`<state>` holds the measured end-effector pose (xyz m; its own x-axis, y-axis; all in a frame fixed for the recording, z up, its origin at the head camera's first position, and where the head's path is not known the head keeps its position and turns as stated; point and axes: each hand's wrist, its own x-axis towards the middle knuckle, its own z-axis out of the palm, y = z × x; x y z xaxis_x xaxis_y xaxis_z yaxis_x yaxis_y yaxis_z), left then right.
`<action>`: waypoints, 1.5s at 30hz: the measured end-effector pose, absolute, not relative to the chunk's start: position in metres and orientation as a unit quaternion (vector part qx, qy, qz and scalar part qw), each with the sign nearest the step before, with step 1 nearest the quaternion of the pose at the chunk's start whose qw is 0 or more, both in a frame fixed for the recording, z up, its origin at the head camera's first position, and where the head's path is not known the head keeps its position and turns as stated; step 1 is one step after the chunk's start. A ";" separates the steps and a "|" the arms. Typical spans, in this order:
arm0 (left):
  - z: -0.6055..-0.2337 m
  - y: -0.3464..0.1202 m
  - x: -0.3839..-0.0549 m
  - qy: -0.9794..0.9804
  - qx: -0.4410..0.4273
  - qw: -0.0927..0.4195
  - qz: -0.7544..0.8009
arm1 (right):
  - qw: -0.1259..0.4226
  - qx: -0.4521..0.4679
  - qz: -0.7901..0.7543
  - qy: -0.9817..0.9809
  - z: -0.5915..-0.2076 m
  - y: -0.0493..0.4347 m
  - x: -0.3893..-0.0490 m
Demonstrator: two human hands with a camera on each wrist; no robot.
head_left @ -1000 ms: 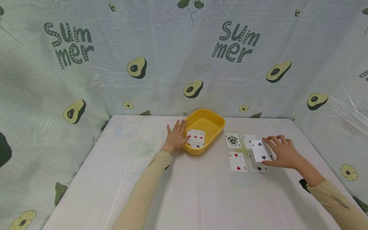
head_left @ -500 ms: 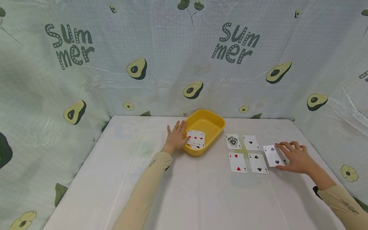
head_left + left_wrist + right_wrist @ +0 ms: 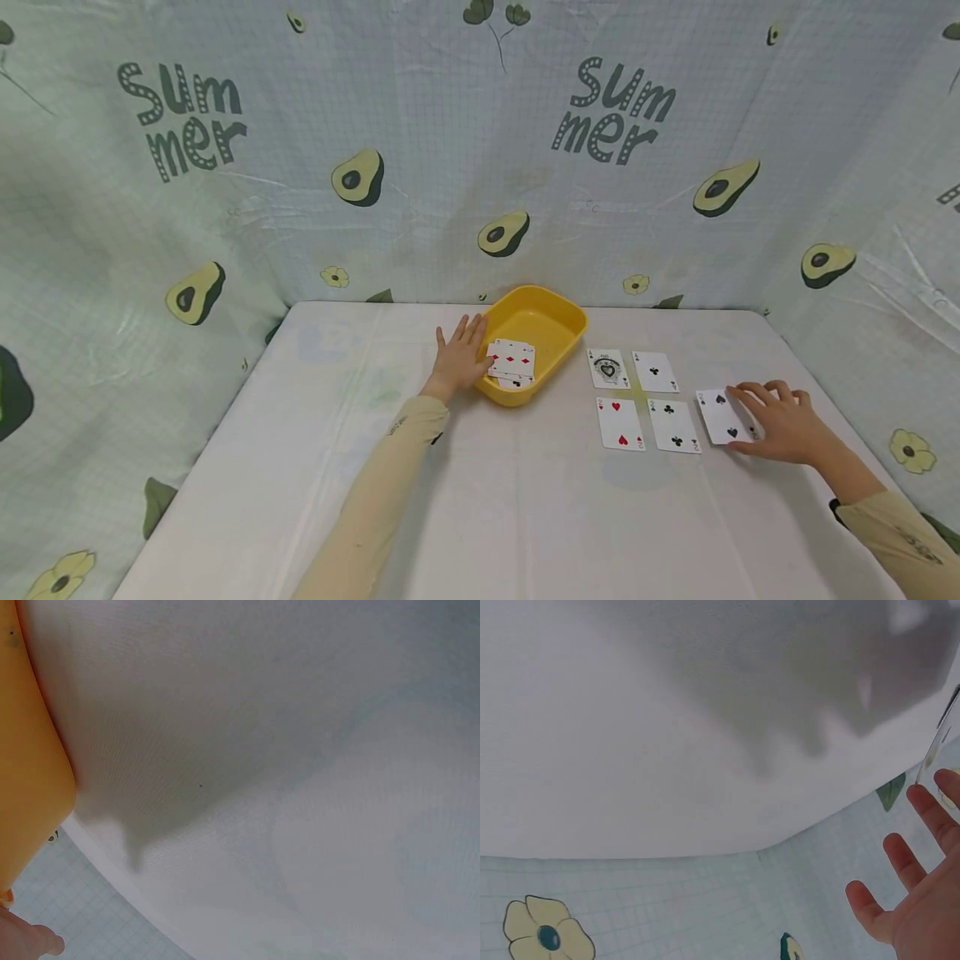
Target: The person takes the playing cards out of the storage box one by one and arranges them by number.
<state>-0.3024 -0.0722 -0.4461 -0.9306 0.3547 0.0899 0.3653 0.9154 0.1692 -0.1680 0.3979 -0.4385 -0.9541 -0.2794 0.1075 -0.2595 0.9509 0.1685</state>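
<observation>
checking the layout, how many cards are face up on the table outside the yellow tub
5. Back row: ace of spades and a club card. Front row: two of hearts, another club card, and a spade card under the right hand. None looks hidden.

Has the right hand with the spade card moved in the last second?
Yes. The right hand carried the white spade playing card rightward, off the clubs cards it overlapped, and now presses it to the white table beside them.
</observation>
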 end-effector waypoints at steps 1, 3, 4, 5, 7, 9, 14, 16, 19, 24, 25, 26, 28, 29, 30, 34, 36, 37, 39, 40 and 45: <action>-0.446 -0.072 -0.302 -0.978 -0.184 0.029 -0.093 | 0.066 0.137 -0.077 -0.985 -0.440 0.398 -0.167; -0.446 -0.072 -0.301 -0.978 -0.184 0.029 -0.095 | 0.071 0.141 -0.076 -0.985 -0.442 0.399 -0.164; -0.446 -0.072 -0.301 -0.978 -0.184 0.029 -0.094 | 0.073 0.143 -0.078 -0.984 -0.443 0.399 -0.163; -0.446 -0.072 -0.301 -0.978 -0.183 0.030 -0.095 | 0.076 0.145 -0.079 -0.983 -0.445 0.400 -0.162; -0.446 -0.073 -0.300 -0.978 -0.183 0.030 -0.095 | 0.077 0.151 -0.079 -0.982 -0.447 0.401 -0.159; -0.446 -0.073 -0.299 -0.978 -0.184 0.029 -0.094 | 0.078 0.155 -0.080 -0.982 -0.449 0.402 -0.157; -0.445 -0.074 -0.297 -0.978 -0.188 0.025 -0.091 | 0.079 0.158 -0.076 -0.981 -0.453 0.404 -0.151; -0.445 -0.075 -0.297 -0.978 -0.188 0.025 -0.091 | 0.077 0.156 -0.072 -0.982 -0.454 0.404 -0.150; -0.445 -0.075 -0.298 -0.978 -0.187 0.024 -0.092 | 0.077 0.154 -0.067 -0.983 -0.455 0.404 -0.150; -0.446 -0.075 -0.299 -0.978 -0.187 0.024 -0.092 | 0.064 0.146 -0.062 -0.985 -0.455 0.404 -0.151; -0.446 -0.075 -0.299 -0.978 -0.187 0.023 -0.092 | 0.059 0.144 -0.062 -0.986 -0.455 0.404 -0.151; -0.446 -0.074 -0.299 -0.978 -0.188 0.022 -0.091 | 0.056 0.142 -0.061 -0.986 -0.455 0.405 -0.151; -0.445 -0.075 -0.298 -0.978 -0.188 0.022 -0.091 | 0.050 0.137 -0.062 -0.987 -0.456 0.405 -0.151; -0.445 -0.075 -0.298 -0.978 -0.189 0.021 -0.090 | 0.049 0.135 -0.064 -0.988 -0.456 0.405 -0.151; -0.444 -0.075 -0.297 -0.978 -0.189 0.021 -0.089 | 0.046 0.133 -0.063 -0.988 -0.456 0.406 -0.151; -0.443 -0.075 -0.297 -0.978 -0.191 0.023 -0.083 | 0.042 0.129 -0.065 -0.989 -0.456 0.406 -0.151; -0.443 -0.075 -0.296 -0.978 -0.192 0.024 -0.082 | 0.043 0.129 -0.066 -0.989 -0.455 0.406 -0.150; -0.443 -0.075 -0.296 -0.978 -0.191 0.025 -0.082 | 0.043 0.129 -0.066 -0.988 -0.454 0.406 -0.150; -0.443 -0.075 -0.296 -0.978 -0.191 0.027 -0.083 | 0.045 0.130 -0.066 -0.988 -0.453 0.406 -0.150; -0.443 -0.075 -0.296 -0.978 -0.191 0.029 -0.084 | 0.046 0.130 -0.065 -0.988 -0.453 0.406 -0.150; -0.442 -0.075 -0.296 -0.978 -0.191 0.028 -0.085 | 0.069 0.143 -0.062 -0.985 -0.450 0.404 -0.153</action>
